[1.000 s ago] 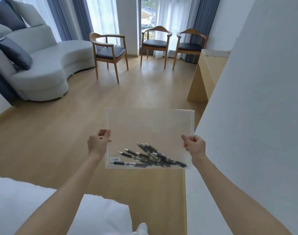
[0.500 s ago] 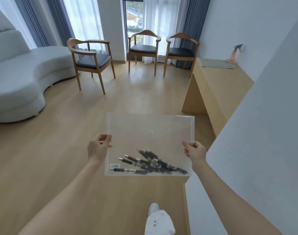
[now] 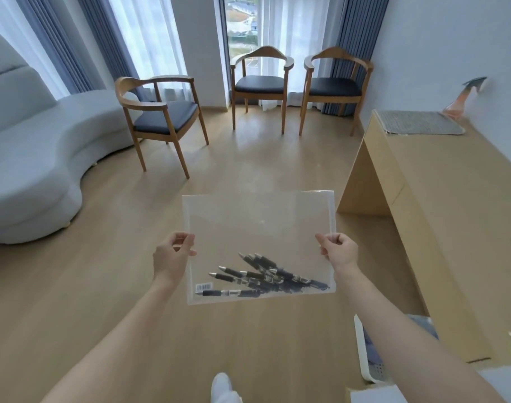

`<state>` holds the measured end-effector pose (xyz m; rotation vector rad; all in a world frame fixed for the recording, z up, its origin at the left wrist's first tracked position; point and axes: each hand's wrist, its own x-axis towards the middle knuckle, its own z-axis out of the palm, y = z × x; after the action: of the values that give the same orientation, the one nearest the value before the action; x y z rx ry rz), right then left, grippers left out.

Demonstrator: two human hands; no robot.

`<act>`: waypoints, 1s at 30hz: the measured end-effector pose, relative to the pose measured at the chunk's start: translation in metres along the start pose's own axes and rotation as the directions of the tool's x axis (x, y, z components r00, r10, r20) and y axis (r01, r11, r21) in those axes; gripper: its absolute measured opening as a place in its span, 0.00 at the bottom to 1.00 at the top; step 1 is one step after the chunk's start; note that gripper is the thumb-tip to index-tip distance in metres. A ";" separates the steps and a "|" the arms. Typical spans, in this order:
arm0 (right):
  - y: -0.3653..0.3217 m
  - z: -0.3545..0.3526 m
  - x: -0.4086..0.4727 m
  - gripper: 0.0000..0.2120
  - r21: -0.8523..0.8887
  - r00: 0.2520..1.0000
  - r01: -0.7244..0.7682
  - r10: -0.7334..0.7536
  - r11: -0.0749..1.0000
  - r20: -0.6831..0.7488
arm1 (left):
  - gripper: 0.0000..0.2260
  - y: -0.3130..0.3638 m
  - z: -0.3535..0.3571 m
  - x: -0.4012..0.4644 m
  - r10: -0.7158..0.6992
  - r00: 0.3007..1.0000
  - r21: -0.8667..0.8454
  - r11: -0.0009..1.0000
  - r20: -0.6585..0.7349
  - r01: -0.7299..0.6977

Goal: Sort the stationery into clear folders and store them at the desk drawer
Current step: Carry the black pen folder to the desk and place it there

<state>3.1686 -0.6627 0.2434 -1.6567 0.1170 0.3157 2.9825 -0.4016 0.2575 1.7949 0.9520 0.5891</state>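
Note:
A clear folder is held up flat in front of me above the wooden floor. Several black pens lie bunched along its lower edge, near a small barcode sticker. My left hand pinches the folder's left edge. My right hand pinches its right edge. The light wooden desk stands against the right wall, just right of the folder; I see no open drawer on it from here.
A grey mat and an orange-based object sit at the desk's far end. Three wooden chairs stand by the windows. A white sofa lies left. A white basket sits by the desk's near end.
The view has swung right and moved forward: the white bed and the wall corner have left the frame, and the desk now shows fully. Both hands keep the same hold on the folder.

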 end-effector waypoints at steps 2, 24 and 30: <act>-0.006 0.014 0.030 0.12 -0.015 1.000 -0.002 0.002 1.000 -0.008 | 0.05 -0.001 0.016 0.042 -0.002 0.999 0.007 1.000 0.037 0.001; -0.088 -0.038 0.386 0.13 0.163 0.876 -0.084 0.151 0.983 -0.459 | 0.04 0.160 0.387 0.388 0.169 0.866 0.032 0.978 0.471 -0.208; -0.139 -0.110 0.487 0.11 0.194 0.830 -0.010 0.116 0.981 -0.546 | 0.05 0.239 0.504 0.426 0.233 0.812 0.001 0.961 0.535 -0.277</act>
<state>3.6854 -0.7017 0.2521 -1.5181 0.6256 -0.1394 3.6837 -0.3739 0.2629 2.0243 0.3553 0.1855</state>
